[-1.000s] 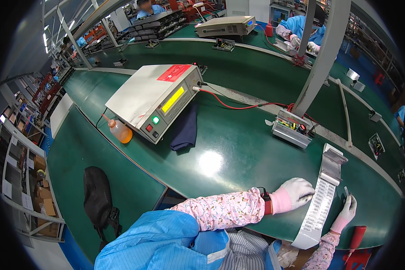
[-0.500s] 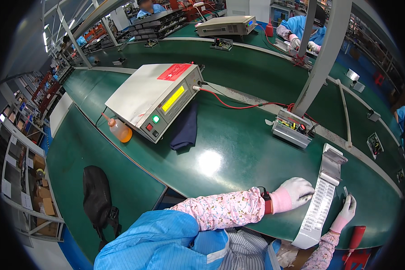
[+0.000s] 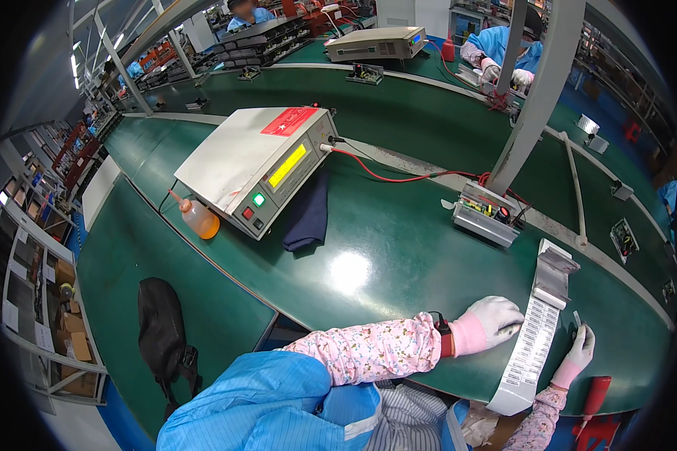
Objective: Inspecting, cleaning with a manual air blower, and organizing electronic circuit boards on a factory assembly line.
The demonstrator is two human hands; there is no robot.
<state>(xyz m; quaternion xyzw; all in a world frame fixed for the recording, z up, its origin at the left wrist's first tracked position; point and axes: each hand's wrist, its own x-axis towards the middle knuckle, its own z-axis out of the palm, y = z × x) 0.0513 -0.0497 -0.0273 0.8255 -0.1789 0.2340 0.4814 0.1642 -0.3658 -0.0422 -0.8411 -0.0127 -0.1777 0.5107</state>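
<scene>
A long strip of white labels with dark print lies down the table in front of me. Its upper end runs under a bent grey metal piece. My left hand, in a white glove, rests on the table at the strip's left edge. Its fingers are bent and pressed together with the tips by that edge; what they hold, if anything, is hidden. To the right of the strip, my gloved right hand is closed, pinching a small thin pale strip that sticks up past the fingertips.
An open metal-cased circuit unit sits by the post, near red wires. A lit tester, an orange-filled bottle and a dark cloth stand left. A black pouch lies nearer; a red-handled tool is at lower right.
The view has shifted very slightly. My hands and the label strip keep their places. Across the bench, a co-worker's hands have moved a little.
</scene>
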